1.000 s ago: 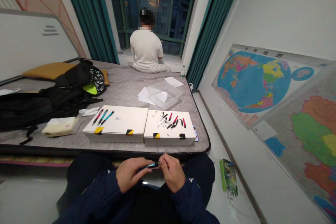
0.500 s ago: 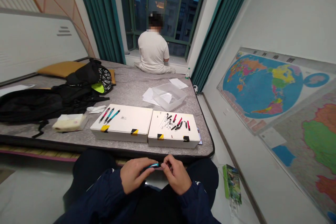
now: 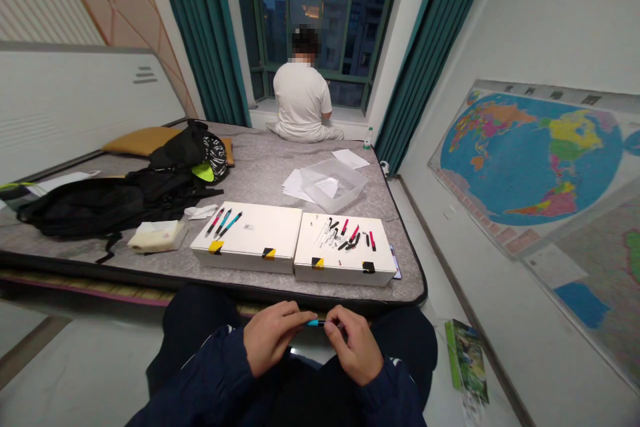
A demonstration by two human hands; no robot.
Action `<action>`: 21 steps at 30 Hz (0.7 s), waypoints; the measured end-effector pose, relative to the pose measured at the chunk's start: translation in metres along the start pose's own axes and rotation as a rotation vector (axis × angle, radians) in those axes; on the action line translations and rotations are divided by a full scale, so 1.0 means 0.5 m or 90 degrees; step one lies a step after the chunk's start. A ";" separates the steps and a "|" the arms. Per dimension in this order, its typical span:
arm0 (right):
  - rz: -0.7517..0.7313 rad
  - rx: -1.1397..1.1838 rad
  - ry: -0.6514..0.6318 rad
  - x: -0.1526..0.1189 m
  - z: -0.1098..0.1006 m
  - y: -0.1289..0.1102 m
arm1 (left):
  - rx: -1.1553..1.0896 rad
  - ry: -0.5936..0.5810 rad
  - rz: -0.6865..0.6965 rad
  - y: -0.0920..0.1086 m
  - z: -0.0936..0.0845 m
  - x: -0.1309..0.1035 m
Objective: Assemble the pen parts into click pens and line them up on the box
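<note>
Above my lap, a blue-and-black pen [image 3: 314, 323] spans the gap between my hands. My left hand [image 3: 275, 337] is closed around its blue end, hiding most of that part. The fingertips of my right hand [image 3: 354, 343] pinch its dark end. Beyond my knees, the left white box [image 3: 265, 230] has three assembled pens [image 3: 225, 223] at its left side, one pink and two blue. On the right white box [image 3: 370, 267] lie loose pen parts [image 3: 345, 235] in black, red and clear pieces.
Behind the boxes stand a clear plastic bin [image 3: 345, 197] and white papers [image 3: 295, 185]. A tissue pack [image 3: 157, 235] and a black backpack [image 3: 105, 203] lie to the left on the bed. A person [image 3: 301, 100] in white sits by the window, facing away.
The camera view has shifted, so the scene sits further right. My hands still hold the pen, which now lies more level, with slightly more space between my fingertips.
</note>
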State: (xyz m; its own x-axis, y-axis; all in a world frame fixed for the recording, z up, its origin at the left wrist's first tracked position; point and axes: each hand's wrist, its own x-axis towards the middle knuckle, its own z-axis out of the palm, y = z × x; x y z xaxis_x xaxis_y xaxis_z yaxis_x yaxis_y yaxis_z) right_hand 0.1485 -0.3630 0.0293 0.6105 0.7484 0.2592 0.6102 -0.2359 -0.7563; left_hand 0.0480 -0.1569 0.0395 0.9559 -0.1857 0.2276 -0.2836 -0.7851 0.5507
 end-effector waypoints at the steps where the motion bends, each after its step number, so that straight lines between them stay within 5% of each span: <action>1: -0.014 0.002 -0.003 -0.002 -0.002 -0.001 | 0.002 0.000 -0.001 0.001 0.001 -0.001; 7: -0.020 -0.002 0.007 -0.003 0.002 -0.004 | 0.084 0.023 0.025 0.010 -0.009 0.006; 15: 0.060 0.127 0.041 -0.002 0.050 -0.012 | 0.179 0.160 0.049 0.008 -0.020 0.011; 21: -0.009 0.216 0.028 0.003 0.072 -0.011 | 0.150 0.211 0.079 0.028 -0.036 0.000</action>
State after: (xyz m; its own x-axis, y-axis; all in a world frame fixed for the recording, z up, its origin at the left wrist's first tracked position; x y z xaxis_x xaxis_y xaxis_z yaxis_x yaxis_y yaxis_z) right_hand 0.1281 -0.3385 0.0122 0.6285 0.7213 0.2911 0.4205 -0.0001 -0.9073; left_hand 0.0426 -0.1570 0.0616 0.8283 -0.1172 0.5479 -0.3328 -0.8896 0.3128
